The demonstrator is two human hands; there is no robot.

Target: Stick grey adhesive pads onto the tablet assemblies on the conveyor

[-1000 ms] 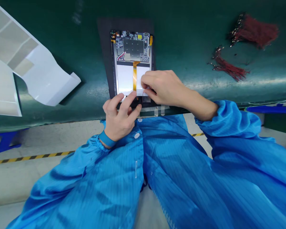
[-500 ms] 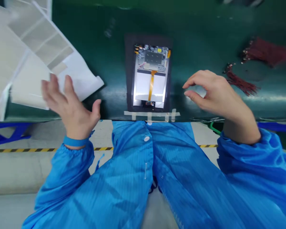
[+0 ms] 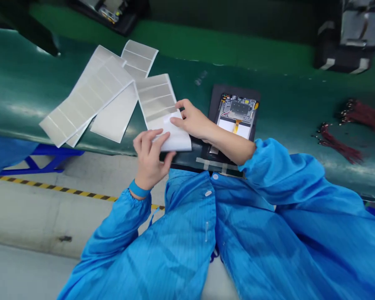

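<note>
Nearest: blue smock (image 3: 187, 225), white buttons down its front; beyond its left sleeve, black-and-yellow floor tape (image 3: 59, 189). Left hand (image 3: 151, 160), blue wristband (image 3: 139, 190) at the wrist, has its fingers bent over the near left part of a label sheet (image 3: 158, 100), thumb by the near edge; cannot tell whether it grips or only steadies. Right hand (image 3: 196, 122) is at the sheet's right side, thumb and forefinger close together over the white backing; cannot tell whether a label is between them. The sheet lies under both hands on the green bench (image 3: 287, 108), grey rectangular labels on its far part. To its right, behind the right forearm, an opened tablet (image 3: 239, 110) rests on a black pad (image 3: 217, 92); yellow sticker (image 3: 246, 101) on its board, too small to read. Faint bench marking (image 3: 201, 78) between sheet and tablet, blurred. Right: two red wire bundles (image 3: 340, 143). Left: overlapping label sheets (image 3: 90, 100). Farthest: further opened devices (image 3: 361, 23), far left and far right.
</note>
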